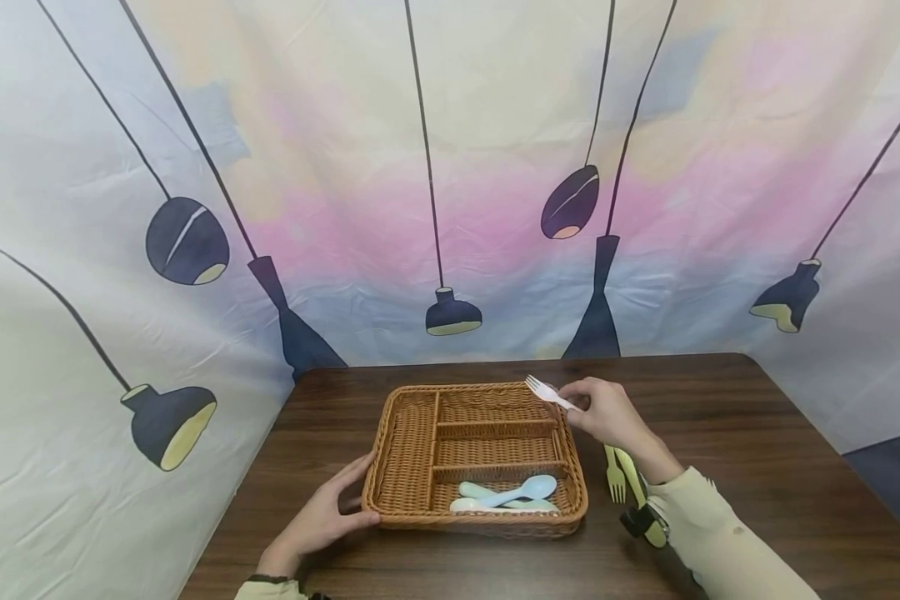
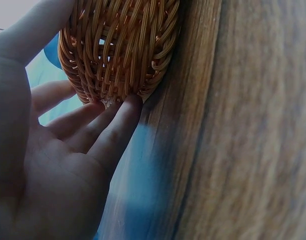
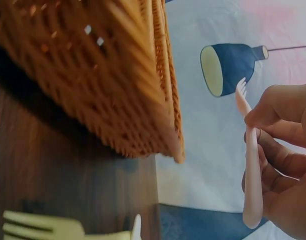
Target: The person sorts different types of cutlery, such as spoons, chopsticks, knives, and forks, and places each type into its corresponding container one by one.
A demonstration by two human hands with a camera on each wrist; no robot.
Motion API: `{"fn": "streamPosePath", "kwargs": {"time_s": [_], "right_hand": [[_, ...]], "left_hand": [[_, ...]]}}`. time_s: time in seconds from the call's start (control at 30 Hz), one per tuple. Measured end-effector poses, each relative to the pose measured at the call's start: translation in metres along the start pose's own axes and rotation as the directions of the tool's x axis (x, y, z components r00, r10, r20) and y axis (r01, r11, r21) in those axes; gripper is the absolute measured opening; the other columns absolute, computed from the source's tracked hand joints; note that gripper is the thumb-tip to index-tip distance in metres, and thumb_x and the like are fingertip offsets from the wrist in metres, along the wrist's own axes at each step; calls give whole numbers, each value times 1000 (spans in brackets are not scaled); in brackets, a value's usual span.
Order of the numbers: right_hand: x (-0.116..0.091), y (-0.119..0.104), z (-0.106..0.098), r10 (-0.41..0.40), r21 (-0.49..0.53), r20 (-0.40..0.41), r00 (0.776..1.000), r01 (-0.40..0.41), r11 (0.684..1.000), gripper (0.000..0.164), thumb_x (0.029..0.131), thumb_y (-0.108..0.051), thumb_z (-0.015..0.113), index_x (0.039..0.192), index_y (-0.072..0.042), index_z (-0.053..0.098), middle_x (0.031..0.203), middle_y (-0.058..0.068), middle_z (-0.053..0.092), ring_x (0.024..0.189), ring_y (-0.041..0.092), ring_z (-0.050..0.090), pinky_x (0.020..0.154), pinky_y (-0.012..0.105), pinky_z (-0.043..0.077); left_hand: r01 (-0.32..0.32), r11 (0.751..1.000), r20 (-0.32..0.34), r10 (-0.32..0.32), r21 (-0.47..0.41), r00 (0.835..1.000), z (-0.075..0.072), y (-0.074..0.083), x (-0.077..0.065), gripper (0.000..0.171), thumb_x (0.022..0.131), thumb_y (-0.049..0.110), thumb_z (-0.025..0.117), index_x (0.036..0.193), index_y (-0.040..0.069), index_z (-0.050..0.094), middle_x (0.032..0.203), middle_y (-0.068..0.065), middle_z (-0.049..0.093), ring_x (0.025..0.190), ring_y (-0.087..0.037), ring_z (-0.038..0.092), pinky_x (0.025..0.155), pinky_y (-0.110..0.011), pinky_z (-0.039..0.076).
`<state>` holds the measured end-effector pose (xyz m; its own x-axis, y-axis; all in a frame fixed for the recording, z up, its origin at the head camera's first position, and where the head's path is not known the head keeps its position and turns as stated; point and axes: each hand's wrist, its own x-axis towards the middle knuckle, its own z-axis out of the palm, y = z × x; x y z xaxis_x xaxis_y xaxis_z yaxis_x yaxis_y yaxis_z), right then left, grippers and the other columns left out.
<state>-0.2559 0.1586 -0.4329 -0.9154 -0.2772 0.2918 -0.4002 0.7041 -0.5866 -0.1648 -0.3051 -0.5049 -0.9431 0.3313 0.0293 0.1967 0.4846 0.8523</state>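
A brown wicker basket with several compartments stands on the table. My left hand rests against its front left corner, the thumb at the front and fairly straight fingers touching the woven side, as the left wrist view shows. Over the basket's back right corner, my right hand pinches a pale pink fork between thumb and fingers, tines pointing up and left. In the front right compartment lie a light blue spoon, a pale green utensil and a whitish spoon, partly overlapping.
A yellow fork and a longer yellow-green utensil, partly hidden by the right wrist, lie on the dark wooden table right of the basket. Behind the table hangs a cloth printed with lamps.
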Motion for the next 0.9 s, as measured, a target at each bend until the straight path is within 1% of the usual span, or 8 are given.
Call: {"fn": "streamPosePath", "kwargs": {"time_s": [0.2,0.43,0.63,0.73,0.9], "right_hand": [[10,-15,3,-26,5,14,1000,26,1000,27,82,-7,64,107,-11,74,91,0,66,74,12,57,60,29,46],[16,-27,9,-31,53,37,999,29,998,29,83,-7,64,108,-13,74,100,3,67,78,13,60,59,28,45],[18,-35,16,-52,61,44,998,49,997,28,84,-6,64,109,-12,74,101,3,67,79,12,60,60,28,47],[19,-39,19,-76,59,39,996,73,996,27,83,-6,65,109,-11,74,100,3,67,77,13,60,61,28,48],[22,-44,25,-88,65,47,995,85,994,27,83,-7,66,109,-12,74,98,1,66,77,12,58,62,28,47]], "left_hand": [[0,1000,6,0,-8,1000,0,0,1,92,81,27,81,155,20,27,160,-18,21,141,-40,28,97,-28,52],[-3,1000,2,3,-16,1000,0,0,1,92,81,26,81,155,19,28,159,-18,21,141,-40,28,97,-30,52],[-4,1000,7,4,-17,1000,1,-1,1,92,81,26,80,155,20,27,160,-16,21,141,-39,28,98,-30,51],[-3,1000,4,3,-15,1000,1,-1,1,92,81,26,81,155,21,27,160,-16,21,141,-39,28,98,-31,51],[-3,1000,-2,3,-13,1000,1,-1,0,92,80,27,81,155,22,27,160,-17,21,141,-39,28,98,-32,52]]}}
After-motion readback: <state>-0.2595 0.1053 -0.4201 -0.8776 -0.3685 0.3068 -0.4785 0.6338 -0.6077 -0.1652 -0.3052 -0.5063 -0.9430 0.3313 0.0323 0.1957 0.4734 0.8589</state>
